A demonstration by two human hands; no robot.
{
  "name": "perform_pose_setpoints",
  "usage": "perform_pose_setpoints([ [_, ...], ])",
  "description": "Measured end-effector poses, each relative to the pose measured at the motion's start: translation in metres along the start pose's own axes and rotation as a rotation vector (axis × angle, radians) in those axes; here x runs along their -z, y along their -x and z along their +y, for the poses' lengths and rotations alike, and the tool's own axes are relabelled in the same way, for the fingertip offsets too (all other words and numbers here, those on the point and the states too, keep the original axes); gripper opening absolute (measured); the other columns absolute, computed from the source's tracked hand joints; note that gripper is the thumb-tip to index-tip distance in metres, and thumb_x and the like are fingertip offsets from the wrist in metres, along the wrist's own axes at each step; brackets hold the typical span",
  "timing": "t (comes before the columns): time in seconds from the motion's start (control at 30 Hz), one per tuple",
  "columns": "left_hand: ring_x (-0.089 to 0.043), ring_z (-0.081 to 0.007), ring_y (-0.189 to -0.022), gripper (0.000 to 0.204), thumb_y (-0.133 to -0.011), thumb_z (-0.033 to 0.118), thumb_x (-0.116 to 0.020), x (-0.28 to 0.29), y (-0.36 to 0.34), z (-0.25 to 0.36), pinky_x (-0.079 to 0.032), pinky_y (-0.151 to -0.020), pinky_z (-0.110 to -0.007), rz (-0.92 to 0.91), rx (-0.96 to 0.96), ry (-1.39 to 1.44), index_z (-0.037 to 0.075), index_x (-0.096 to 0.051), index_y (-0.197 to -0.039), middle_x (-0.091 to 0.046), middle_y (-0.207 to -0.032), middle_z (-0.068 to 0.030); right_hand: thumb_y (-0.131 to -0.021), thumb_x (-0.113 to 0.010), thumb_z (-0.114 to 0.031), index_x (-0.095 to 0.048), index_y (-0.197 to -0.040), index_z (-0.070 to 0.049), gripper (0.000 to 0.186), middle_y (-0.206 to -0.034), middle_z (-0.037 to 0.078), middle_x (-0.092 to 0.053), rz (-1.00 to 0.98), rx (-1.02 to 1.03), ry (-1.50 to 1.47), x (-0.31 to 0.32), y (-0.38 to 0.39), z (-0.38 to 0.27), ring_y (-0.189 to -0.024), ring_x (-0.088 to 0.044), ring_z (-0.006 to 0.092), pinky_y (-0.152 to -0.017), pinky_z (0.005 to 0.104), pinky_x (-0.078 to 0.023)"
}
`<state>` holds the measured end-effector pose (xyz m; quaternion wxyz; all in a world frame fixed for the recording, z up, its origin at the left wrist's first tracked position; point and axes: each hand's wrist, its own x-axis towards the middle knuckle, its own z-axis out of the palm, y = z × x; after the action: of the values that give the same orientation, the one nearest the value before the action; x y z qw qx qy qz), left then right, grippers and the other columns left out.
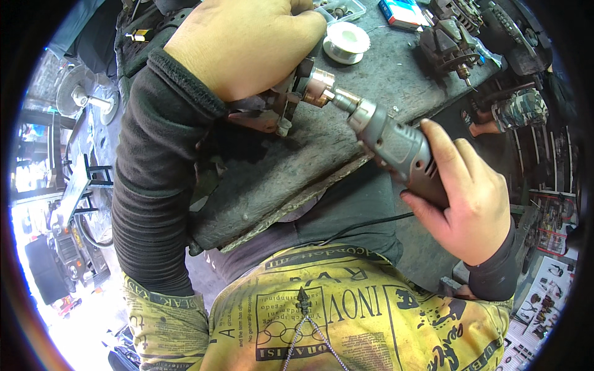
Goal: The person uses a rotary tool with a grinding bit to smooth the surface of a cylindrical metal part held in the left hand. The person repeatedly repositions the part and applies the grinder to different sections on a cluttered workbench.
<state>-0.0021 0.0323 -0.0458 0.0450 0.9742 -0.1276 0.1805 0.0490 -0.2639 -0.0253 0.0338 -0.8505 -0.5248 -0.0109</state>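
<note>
My right hand [473, 195] is wrapped around the grey body of a corded rotary tool [396, 145]. The tool points up and left, its metal nose close against a copper-coloured cylindrical part [319, 86]; whether the tip touches it I cannot tell. That part sticks out from a dark metal assembly [260, 117] at the bench edge. My left hand [247, 46], in a dark sleeve, lies above the assembly with its fingers curled. Its fingertips and whatever they grip are hidden at the top edge.
On the grey workbench [383, 74] stand a white spool of wire [346, 43], a clear plastic box [339, 11] and a blue-and-white box [402, 12]. Greasy machine parts [450, 46] lie at the right. The tool's black cord [371, 221] crosses my lap. Another person's legs [513, 114] show beyond.
</note>
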Motion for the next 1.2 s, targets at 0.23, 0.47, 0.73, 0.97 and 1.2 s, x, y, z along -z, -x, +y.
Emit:
perform_pose_setpoints([
  [0.23, -0.066, -0.0400, -0.076, 0.024, -0.094, 0.017, -0.054, 0.005, -0.002, 0.006, -0.053, -0.072, -0.044, 0.004, 0.146, 0.199, -0.003, -0.068, -0.090, -0.066, -0.080, -0.0226, -0.064, -0.087, -0.014, -0.055, -0.142, -0.002, 0.085, -0.093, 0.015, -0.060, 0.009, -0.001, -0.015, 0.001, -0.001, 0.001, -0.078, -0.065, 0.0356, -0.068, 0.0427, -0.054],
  [0.47, -0.065, -0.0397, -0.073, 0.023, -0.095, 0.017, -0.055, 0.008, -0.002, 0.014, -0.052, -0.070, -0.044, -0.010, 0.237, 0.187, -0.002, -0.066, -0.088, -0.064, -0.077, -0.0217, -0.064, -0.087, -0.015, -0.056, -0.141, -0.003, 0.083, -0.093, 0.016, -0.060, 0.003, 0.012, 0.006, 0.001, -0.001, 0.001, -0.078, -0.064, 0.0356, -0.068, 0.0424, -0.054],
  [0.73, -0.065, -0.0388, -0.073, 0.020, -0.092, 0.016, -0.057, -0.002, 0.001, -0.007, -0.054, -0.070, -0.044, 0.017, -0.041, 0.023, -0.002, -0.065, -0.089, -0.065, -0.078, -0.0201, -0.064, -0.087, -0.015, -0.057, -0.141, -0.003, 0.083, -0.093, 0.015, -0.060, -0.010, 0.023, 0.000, 0.002, -0.003, 0.005, -0.077, -0.064, 0.0356, -0.068, 0.0425, -0.054],
  [0.97, -0.068, -0.0375, -0.076, 0.022, -0.091, 0.018, -0.058, 0.009, 0.000, 0.005, -0.054, -0.071, -0.042, -0.016, 0.064, 0.146, -0.001, -0.069, -0.095, -0.068, -0.082, -0.0194, -0.062, -0.087, -0.014, -0.057, -0.140, -0.003, 0.084, -0.091, 0.015, -0.060, 0.001, 0.040, -0.001, 0.002, -0.003, 0.003, -0.074, -0.063, 0.0353, -0.067, 0.0427, -0.053],
  [1.2, -0.069, -0.0334, -0.075, 0.026, -0.093, 0.022, -0.057, 0.013, -0.001, 0.018, -0.054, -0.071, -0.040, 0.006, 0.310, 0.350, 0.001, -0.071, -0.094, -0.069, -0.080, -0.0188, -0.063, -0.087, -0.014, -0.057, -0.141, -0.003, 0.084, -0.093, 0.016, -0.060, -0.041, 0.050, -0.007, 0.003, -0.003, 0.003, -0.076, -0.064, 0.0356, -0.068, 0.0425, -0.053],
])
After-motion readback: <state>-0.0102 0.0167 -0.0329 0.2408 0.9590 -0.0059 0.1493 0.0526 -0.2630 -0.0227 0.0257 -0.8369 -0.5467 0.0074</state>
